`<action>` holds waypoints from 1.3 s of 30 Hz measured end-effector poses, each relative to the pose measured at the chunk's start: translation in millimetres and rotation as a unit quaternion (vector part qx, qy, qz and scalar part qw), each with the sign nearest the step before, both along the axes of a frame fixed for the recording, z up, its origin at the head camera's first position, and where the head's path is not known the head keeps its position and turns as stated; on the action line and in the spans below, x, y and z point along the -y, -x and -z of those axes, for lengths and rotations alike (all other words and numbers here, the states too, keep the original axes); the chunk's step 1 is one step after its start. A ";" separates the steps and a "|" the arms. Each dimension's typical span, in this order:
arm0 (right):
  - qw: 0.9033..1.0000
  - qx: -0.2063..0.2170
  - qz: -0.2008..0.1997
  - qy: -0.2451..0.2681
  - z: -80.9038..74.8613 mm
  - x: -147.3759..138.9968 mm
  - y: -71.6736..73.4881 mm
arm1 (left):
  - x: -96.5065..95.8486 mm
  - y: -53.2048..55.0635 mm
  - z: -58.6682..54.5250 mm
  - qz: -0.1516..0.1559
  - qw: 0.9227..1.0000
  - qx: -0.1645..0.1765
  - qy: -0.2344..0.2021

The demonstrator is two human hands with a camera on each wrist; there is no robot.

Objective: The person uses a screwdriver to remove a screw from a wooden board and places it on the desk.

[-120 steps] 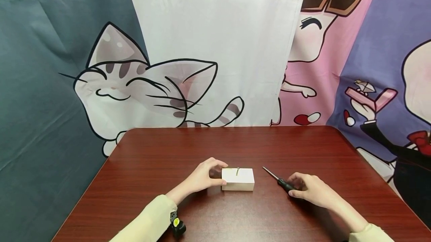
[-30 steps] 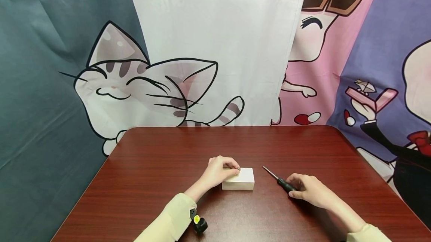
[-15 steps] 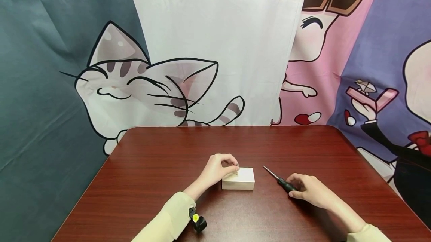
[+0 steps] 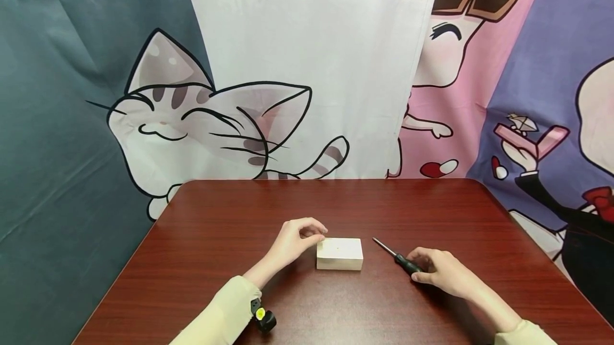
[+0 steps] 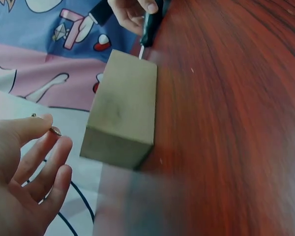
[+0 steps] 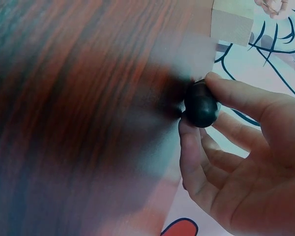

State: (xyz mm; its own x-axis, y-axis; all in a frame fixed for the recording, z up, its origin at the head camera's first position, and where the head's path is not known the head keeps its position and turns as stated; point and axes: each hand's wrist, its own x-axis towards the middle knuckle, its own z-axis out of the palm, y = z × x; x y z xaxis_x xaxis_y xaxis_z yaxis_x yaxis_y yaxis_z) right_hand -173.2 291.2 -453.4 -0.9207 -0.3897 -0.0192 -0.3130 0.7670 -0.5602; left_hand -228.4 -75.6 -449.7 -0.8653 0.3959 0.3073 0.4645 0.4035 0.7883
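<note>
A pale wooden block (image 4: 339, 253) lies on the table, with a small dark dot on its top face. At its left end, my left hand (image 4: 296, 238) pinches a small screw (image 5: 55, 131) between thumb and index finger; in the left wrist view its head and tip stick out, the middle hidden by the thumb. The hand is beside the block's upper left corner. To the block's right, my right hand (image 4: 443, 270) grips a screwdriver (image 4: 406, 264) by its dark handle. The shaft points up and left, and the rounded handle end shows in the right wrist view.
The dark red wooden table (image 4: 240, 201) has rounded far corners. Behind it hangs a cloth (image 4: 312, 25) printed with a cat and cartoon figures. A black wrist device (image 4: 265, 321) is strapped over my left sleeve.
The screw standing upright in the block's top has been pulled out by my left hand, which has then moved left with it. The right hand and screwdriver stay nearly still.
</note>
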 end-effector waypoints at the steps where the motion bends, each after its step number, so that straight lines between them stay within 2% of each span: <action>1: 1.000 -0.001 0.000 0.000 0.0 0.0 0.1 | 3.4 -0.1 1.2 -0.002 1.000 0.002 0.000; 6: 1.000 -0.005 0.002 -0.001 -0.1 0.2 0.4 | 17.9 -0.6 3.7 -0.008 1.000 0.002 -0.003; 14: 1.000 -0.006 0.005 -0.001 0.1 0.4 0.4 | 34.2 1.7 4.2 -0.007 1.000 -0.021 0.004; 22: 1.000 -0.004 0.007 -0.002 1.4 0.6 0.5 | 52.6 1.1 9.5 -0.041 0.997 -0.046 0.052; 31: 1.000 -0.009 0.009 -0.006 1.2 1.5 -0.8 | 75.0 2.4 14.0 -0.015 0.994 -0.056 0.089; 39: 1.000 0.002 0.015 -0.017 -1.1 3.0 -1.6 | 92.6 8.0 14.8 -0.009 0.984 -0.057 0.167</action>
State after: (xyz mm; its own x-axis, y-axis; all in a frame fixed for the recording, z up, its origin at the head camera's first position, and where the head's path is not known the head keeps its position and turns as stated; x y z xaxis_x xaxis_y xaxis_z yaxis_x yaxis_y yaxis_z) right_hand -171.6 288.2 -452.3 -0.9319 -0.3611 -0.0349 -0.2878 0.7943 -0.5350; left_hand -236.3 -168.2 -464.6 -0.8407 0.4761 0.2582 0.5326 0.6404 0.5533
